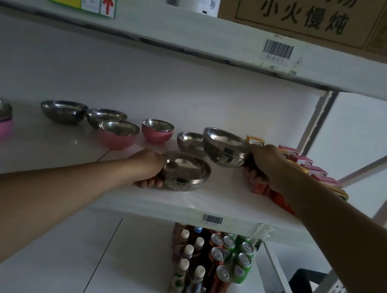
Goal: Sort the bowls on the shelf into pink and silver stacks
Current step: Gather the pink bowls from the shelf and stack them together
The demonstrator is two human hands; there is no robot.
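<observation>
Left hand (pixel 148 168) clamped on a silver bowl (pixel 185 171) resting on the shelf (pixel 205 202) at frame centre. Right hand (pixel 265 164) gripping a second silver bowl (pixel 225 148), raised and tilted, just right of it. Pink bowls (pixel 117 136) farther left.

Five silver bowls (pixel 186 172), three pink bowls (pixel 116 136)

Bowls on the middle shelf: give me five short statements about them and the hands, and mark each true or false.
1. The right hand holds a silver bowl lifted off the shelf. True.
2. The left hand grips a pink bowl. False: it grips a silver bowl resting on the shelf.
3. Two small pink bowls, and, stand side by side. True.
4. All the silver bowls are already stacked. False: they stand singly.
5. Drink cartons lie at the left end. False: they are on the right.
</observation>
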